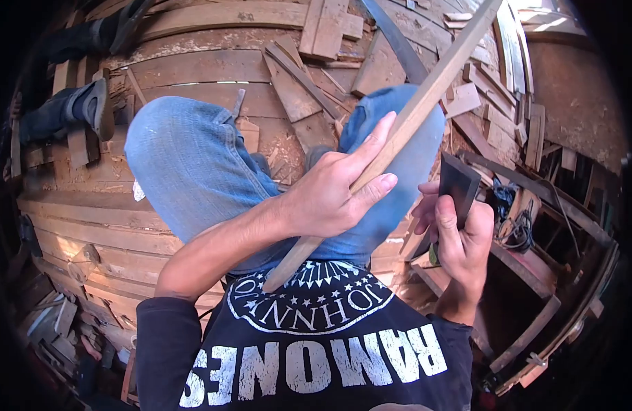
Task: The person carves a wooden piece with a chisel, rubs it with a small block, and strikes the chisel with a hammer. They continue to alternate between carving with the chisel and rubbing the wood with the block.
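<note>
Hands apart: left hand (pixel 336 188) closed round long, pale wooden stick (pixel 427 98) slanting over blue denim knee (pixel 373 118); right hand (pixel 461 236) grips dark, flat, slant-ended blade (pixel 458 183); on black shirt (pixel 288 396) I read "JOHNNY", "RAMONES"

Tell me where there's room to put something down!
The planks beside the left knee, nearer than the boots, look mostly bare. So does the board between that knee and the long beam. Beyond the right knee, wood scraps crowd together.
</note>
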The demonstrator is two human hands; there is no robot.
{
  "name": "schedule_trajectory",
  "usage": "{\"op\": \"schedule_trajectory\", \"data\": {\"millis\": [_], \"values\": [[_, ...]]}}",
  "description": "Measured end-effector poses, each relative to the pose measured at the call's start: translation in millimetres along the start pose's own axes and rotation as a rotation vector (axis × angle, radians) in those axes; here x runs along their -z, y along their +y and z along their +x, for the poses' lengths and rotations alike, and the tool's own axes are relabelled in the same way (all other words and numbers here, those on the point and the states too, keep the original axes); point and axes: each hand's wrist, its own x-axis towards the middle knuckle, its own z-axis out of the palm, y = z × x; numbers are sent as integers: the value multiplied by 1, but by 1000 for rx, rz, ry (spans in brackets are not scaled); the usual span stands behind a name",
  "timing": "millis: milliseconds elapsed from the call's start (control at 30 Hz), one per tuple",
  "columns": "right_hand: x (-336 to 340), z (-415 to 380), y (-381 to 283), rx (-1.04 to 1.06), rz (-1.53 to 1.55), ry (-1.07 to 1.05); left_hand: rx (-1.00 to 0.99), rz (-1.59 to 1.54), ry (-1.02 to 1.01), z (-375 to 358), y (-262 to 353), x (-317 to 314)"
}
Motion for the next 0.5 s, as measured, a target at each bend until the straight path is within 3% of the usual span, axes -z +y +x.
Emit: {"op": "schedule_trajectory", "data": {"millis": [67, 133, 233, 467, 500], "values": [[-9, -9, -1, -57, -9, 28, 23, -8, -47, 1, -1, -6], [-17, -16, -10, -323, 121, 118, 41, -19, -98, 4, -8, -14], [-22, -19, -5, -249, 20, 106, -35, 76, -39, 7, -23, -27], [-34, -21, 22, -243, -231, 118, -4, 122, 10, 12, -28, -34], [-35, -21, 25, -219, -231, 141, 80, 133, -33, 11, -24, -31]]}}
